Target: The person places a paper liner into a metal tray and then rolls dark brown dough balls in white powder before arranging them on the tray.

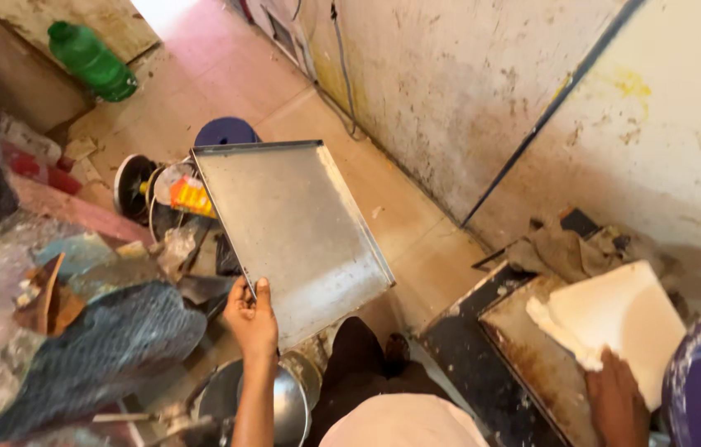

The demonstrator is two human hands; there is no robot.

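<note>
A flat metal tray (292, 236) is being held up by its near left corner in the left hand (253, 319), tilted over the floor (400, 207). A white cloth (611, 319) is being pressed by the right hand (615, 397) onto a rusty dark bench (499, 348). A steel bowl (284, 406) is lying below the tray, and a green bottle (90, 60) is lying far behind on the floor.

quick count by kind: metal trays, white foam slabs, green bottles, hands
metal tray: 1, gripped at its near edge by the left hand
white foam slab: 1, under the right hand
green bottle: 1, lying on the floor
hands: 2
total: 5
</note>
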